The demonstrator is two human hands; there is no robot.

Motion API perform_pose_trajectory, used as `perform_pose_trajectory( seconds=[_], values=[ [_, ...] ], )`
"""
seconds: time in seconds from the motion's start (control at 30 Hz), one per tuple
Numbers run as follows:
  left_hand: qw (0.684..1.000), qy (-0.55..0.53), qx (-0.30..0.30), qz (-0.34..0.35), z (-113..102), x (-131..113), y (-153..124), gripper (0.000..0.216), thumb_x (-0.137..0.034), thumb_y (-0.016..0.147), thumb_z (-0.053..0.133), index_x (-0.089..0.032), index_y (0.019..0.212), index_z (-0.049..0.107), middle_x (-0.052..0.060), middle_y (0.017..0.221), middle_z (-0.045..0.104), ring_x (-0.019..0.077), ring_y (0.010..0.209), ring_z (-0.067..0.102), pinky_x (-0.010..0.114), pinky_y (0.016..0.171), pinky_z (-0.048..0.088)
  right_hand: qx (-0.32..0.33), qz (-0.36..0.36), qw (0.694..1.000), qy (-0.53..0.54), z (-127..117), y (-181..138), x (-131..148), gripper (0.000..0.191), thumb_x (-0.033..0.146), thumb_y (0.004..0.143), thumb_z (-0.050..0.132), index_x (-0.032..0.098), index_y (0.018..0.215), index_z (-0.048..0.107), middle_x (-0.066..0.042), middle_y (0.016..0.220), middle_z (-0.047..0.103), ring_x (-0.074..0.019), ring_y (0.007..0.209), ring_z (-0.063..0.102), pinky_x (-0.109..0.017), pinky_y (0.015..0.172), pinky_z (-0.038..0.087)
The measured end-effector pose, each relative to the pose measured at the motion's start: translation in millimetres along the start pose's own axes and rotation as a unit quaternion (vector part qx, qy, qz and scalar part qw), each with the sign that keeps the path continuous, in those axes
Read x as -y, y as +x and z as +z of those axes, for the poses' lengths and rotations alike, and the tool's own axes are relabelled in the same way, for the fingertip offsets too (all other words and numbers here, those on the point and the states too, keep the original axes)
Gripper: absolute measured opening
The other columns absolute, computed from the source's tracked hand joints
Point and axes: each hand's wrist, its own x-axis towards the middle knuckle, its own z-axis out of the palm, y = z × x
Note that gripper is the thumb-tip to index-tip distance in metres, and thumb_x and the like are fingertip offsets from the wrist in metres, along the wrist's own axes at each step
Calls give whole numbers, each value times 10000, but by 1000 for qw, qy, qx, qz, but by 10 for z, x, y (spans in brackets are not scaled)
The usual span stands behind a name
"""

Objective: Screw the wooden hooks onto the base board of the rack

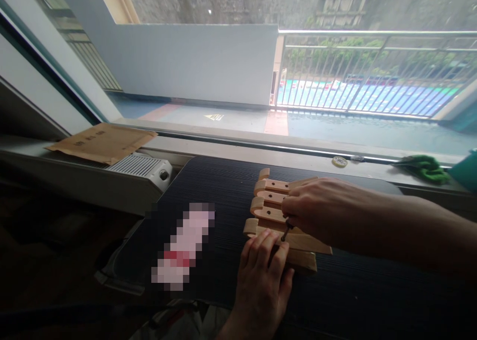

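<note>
A pale wooden rack (269, 212) lies on the dark table, with several slats that curl up into hooks at their left ends. Dark screws or screw holes dot the slats. My left hand (264, 275) rests on the nearest slat, fingers bent over it and thumb apart at the near side, holding the rack. From the right my right hand (309, 203) reaches across the rack, closed around a thin metal driver (286, 231). The driver's tip points down at the nearest slat, close to my left fingertips. Its handle is hidden inside my right fist, so its exact kind does not show.
A pixelated pinkish item (186, 245) lies on the table (219, 181) left of the rack. Along the window sill are a roll of tape (339, 161) and a green cloth (423, 168). A brown envelope (104, 142) lies over the white radiator (145, 168).
</note>
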Motion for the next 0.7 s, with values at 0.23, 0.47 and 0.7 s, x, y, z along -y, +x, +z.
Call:
perform_pose_trajectory(
  seconds=[0.23,0.47,0.7],
  values=[
    [1000,0,-3,9,-21,-8,20,331,-206,884,538,-186,1214,551,84,1291,542,236,1264,430,436,1067,317,3,34,999,0,-69,-61,37,214,40,763,531,186,861,651,-44,803,671,-161,720,625,-246,652,446],
    [1000,4,8,-3,-19,-12,1,323,-218,885,540,-201,1207,558,77,1293,543,233,1261,432,437,1068,316,11,2,999,38,-144,-57,62,228,11,728,558,200,798,665,-25,808,671,-144,706,608,-237,660,438],
    [1000,-7,5,-7,0,-3,-2,329,-220,881,552,-200,1209,560,76,1302,535,231,1269,420,429,1079,291,-25,-7,999,33,29,-69,-75,198,43,773,541,182,866,648,-35,823,668,-158,740,612,-259,697,440]
  ],
)
